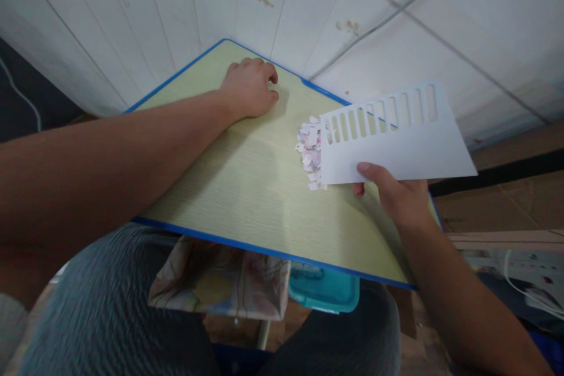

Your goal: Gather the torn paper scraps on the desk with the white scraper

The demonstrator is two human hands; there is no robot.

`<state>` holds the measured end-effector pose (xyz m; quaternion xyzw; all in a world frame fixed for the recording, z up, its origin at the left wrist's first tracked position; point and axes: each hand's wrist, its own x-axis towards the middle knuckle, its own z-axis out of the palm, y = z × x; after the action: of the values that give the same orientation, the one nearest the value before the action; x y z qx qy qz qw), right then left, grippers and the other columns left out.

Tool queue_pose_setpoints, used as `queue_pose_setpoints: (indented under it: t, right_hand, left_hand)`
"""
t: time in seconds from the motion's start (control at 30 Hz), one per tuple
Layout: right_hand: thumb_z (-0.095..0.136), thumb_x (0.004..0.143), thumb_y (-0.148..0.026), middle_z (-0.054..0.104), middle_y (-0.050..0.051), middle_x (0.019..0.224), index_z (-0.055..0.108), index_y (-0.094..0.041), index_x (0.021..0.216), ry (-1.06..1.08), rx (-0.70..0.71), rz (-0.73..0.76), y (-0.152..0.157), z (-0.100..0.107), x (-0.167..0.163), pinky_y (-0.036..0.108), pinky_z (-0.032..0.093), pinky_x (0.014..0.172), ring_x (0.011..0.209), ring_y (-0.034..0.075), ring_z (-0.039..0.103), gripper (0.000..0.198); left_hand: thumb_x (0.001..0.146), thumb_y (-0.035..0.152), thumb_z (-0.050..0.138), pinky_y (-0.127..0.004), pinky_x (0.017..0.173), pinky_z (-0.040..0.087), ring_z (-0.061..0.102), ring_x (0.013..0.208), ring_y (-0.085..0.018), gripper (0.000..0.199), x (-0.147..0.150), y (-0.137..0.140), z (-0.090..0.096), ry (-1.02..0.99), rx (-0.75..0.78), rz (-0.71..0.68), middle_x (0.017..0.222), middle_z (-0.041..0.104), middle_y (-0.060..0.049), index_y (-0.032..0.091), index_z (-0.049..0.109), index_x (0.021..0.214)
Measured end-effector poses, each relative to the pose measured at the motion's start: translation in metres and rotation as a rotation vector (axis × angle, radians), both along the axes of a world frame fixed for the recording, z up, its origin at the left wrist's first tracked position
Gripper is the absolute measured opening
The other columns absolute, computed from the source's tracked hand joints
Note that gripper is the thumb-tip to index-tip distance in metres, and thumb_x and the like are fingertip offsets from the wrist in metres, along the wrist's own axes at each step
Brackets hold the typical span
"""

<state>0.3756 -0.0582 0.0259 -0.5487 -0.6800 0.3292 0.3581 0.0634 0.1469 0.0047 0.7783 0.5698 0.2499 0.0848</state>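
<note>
My right hand [399,191] grips a thin white slotted sheet [388,155] by its near edge, thumb on top and fingers beneath. A row of long rounded slots runs along the sheet's far side. Its left edge meets a small heap of torn paper scraps [311,150], white with pinkish marks, on the pale yellow table [247,188]. Part of the heap may be hidden under the sheet. Near the table's far corner rests my left hand [251,88], fingers loosely curled, thumb apart from the index finger. Nothing shows in it.
A blue rim [273,254] edges the table, which stands against a white panelled wall [247,6]. A grey cable [379,23] runs down the wall. Below the near edge are a patterned cloth bag [220,282] and a teal plastic container [326,291]. Brown cardboard [506,202] lies to the right.
</note>
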Motion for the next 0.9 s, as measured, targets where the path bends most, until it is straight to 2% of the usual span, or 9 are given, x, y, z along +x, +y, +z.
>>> queue_pose_setpoints:
  t: [0.1,0.27,0.47,0.63,0.73,0.8,0.9]
  right_hand:
    - [0.089,0.103,-0.055,0.069,0.004,0.065,0.068,-0.031,0.068,-0.037,0.050,-0.057,-0.004,0.007,-0.016,0.049,0.068,0.071,0.065,0.028,0.069,0.047]
    - [0.088,0.104,-0.062,0.073,0.005,0.065,0.072,-0.030,0.068,-0.034,-0.012,0.042,-0.010,0.011,-0.022,0.043,0.069,0.063,0.061,0.027,0.071,0.051]
    - [0.092,0.102,-0.057,0.077,0.005,0.065,0.075,-0.028,0.069,-0.017,-0.091,0.137,-0.026,0.013,-0.033,0.037,0.070,0.059,0.061,0.026,0.076,0.047]
    - [0.091,0.102,-0.047,0.079,0.004,0.068,0.078,-0.028,0.070,-0.006,-0.136,0.193,-0.030,0.016,-0.035,0.037,0.072,0.064,0.065,0.025,0.077,0.039]
    - [0.097,0.095,-0.045,0.081,0.004,0.075,0.081,-0.028,0.082,0.071,-0.227,0.181,-0.029,0.016,-0.029,0.039,0.070,0.057,0.065,0.027,0.076,0.027]
    - [0.100,0.091,-0.045,0.080,0.003,0.075,0.080,-0.028,0.084,0.101,-0.282,0.183,-0.026,0.016,-0.025,0.040,0.068,0.053,0.062,0.027,0.074,0.027]
    - [0.097,0.093,-0.050,0.078,0.003,0.074,0.078,-0.028,0.087,0.089,-0.291,0.207,-0.021,0.016,-0.020,0.043,0.071,0.060,0.068,0.029,0.076,0.029]
  left_hand:
    - [0.091,0.039,0.073,-0.060,0.138,0.039,0.060,0.155,-0.041,0.056,0.000,0.002,-0.001,-0.049,-0.011,-0.010,0.154,0.076,-0.005,0.037,0.085,0.147]
    - [0.095,0.038,0.070,-0.062,0.137,0.042,0.061,0.151,-0.039,0.056,0.000,-0.002,0.002,0.019,0.010,-0.013,0.157,0.076,-0.006,0.035,0.084,0.149]
    - [0.104,0.034,0.066,-0.054,0.137,0.044,0.060,0.151,-0.031,0.046,0.002,-0.007,0.006,0.067,0.006,0.009,0.156,0.076,0.000,0.041,0.081,0.146]
    - [0.106,0.028,0.067,-0.056,0.135,0.045,0.061,0.154,-0.035,0.047,0.003,-0.006,0.006,0.094,0.014,0.007,0.162,0.073,-0.009,0.025,0.081,0.151]
    - [0.102,0.033,0.068,-0.057,0.136,0.043,0.060,0.154,-0.036,0.049,0.002,-0.005,0.005,0.072,0.016,-0.001,0.161,0.074,-0.003,0.033,0.082,0.149]
    - [0.097,0.039,0.069,-0.060,0.136,0.041,0.058,0.154,-0.038,0.052,0.001,-0.004,0.004,0.031,0.010,-0.012,0.161,0.074,-0.001,0.038,0.083,0.147]
    - [0.091,0.048,0.066,-0.060,0.137,0.038,0.056,0.155,-0.039,0.058,-0.001,-0.003,0.003,-0.012,-0.013,-0.026,0.164,0.072,0.000,0.040,0.083,0.147]
